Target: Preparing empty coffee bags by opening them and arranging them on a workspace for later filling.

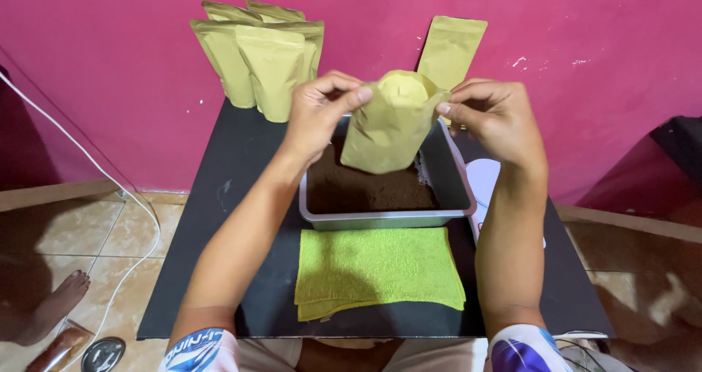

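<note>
Your black counter [241, 196] fills the middle of the frame against a pink wall [110, 72]. A green cloth [376, 269] lies folded at lower centre, just in front of a grey tray [453, 174] of brown powder [365, 193]. A cluster of tan pouches [263, 57] stands at upper left. At upper centre, above the tray, your left hand [318, 116] and right hand [497, 119] each pinch one side of an open tan pouch [387, 127].

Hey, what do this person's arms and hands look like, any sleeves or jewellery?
Both arms are bare from short sleeves down. The left sleeve is white with blue lettering; the right sleeve is white with purple and blue patches. No rings, watch or gloves show on the left hand or right hand.
</note>
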